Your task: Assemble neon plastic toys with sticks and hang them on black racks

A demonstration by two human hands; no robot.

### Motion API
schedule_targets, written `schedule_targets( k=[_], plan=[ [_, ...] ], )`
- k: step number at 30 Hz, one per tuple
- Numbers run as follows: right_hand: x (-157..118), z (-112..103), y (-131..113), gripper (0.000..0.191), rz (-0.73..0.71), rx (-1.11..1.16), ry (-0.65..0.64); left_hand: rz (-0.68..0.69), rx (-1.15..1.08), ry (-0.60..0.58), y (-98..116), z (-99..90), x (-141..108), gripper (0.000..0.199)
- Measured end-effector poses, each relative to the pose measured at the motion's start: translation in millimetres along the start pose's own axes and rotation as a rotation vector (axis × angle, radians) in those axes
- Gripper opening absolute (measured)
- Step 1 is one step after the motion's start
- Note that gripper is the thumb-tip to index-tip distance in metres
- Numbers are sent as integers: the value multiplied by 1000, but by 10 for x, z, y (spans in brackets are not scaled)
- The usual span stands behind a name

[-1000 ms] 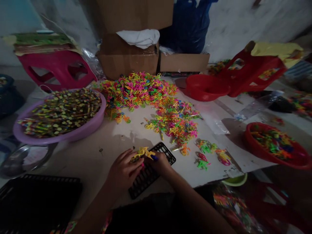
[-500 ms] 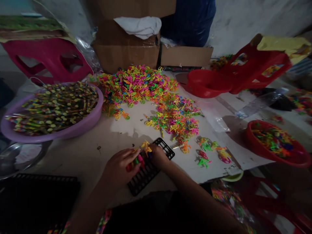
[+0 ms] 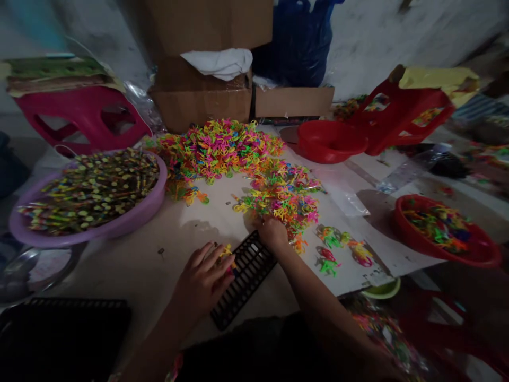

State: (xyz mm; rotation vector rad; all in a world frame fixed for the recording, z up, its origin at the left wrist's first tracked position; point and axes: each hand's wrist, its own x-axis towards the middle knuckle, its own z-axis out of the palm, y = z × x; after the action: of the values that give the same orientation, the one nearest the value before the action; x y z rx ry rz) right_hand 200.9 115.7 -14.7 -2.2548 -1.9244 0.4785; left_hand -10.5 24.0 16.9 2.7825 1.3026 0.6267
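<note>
My left hand [image 3: 203, 271] is closed around a few small plastic toy pieces [image 3: 226, 253], yellow and pink ones showing past the fingers. It hangs beside the left edge of a black slotted tray [image 3: 245, 284], which lies slanted on the table. Over the tray's far end, my right hand [image 3: 274, 233] reaches to the near edge of the loose plastic pieces [image 3: 284, 196]. Its fingers are bent together and their tips are hidden, so what they grip cannot be made out. A mound of bright plastic pieces [image 3: 222, 146] lies farther back.
On the left stands a purple basin [image 3: 159, 193] full of printed tubes, with black trays [image 3: 67, 334] nearer. To the right are a red bowl [image 3: 318, 146], a red basin of pieces [image 3: 401, 212] and a clear bag [image 3: 350, 199]. Cardboard boxes [image 3: 202, 109] stand behind.
My right hand has moved away from my left hand, forward and right to the loose pieces. My left hand stays near the tray, still holding its pieces. The camera view has shifted slightly.
</note>
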Motion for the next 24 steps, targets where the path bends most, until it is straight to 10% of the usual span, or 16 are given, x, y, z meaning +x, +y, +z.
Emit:
schedule_targets(
  k=[7, 19, 24],
  plan=[
    [158, -82, 101, 32, 192, 73, 18, 6, -69, 7, -60, 53, -21, 33],
    [-231, 134, -6, 31, 4, 1476, -326, -21, 110, -50, 36, -14, -65, 33],
    [-414, 380, -42, 25, -181, 1313, -248, -19, 124, -108, -29, 21, -106, 36]
  ],
)
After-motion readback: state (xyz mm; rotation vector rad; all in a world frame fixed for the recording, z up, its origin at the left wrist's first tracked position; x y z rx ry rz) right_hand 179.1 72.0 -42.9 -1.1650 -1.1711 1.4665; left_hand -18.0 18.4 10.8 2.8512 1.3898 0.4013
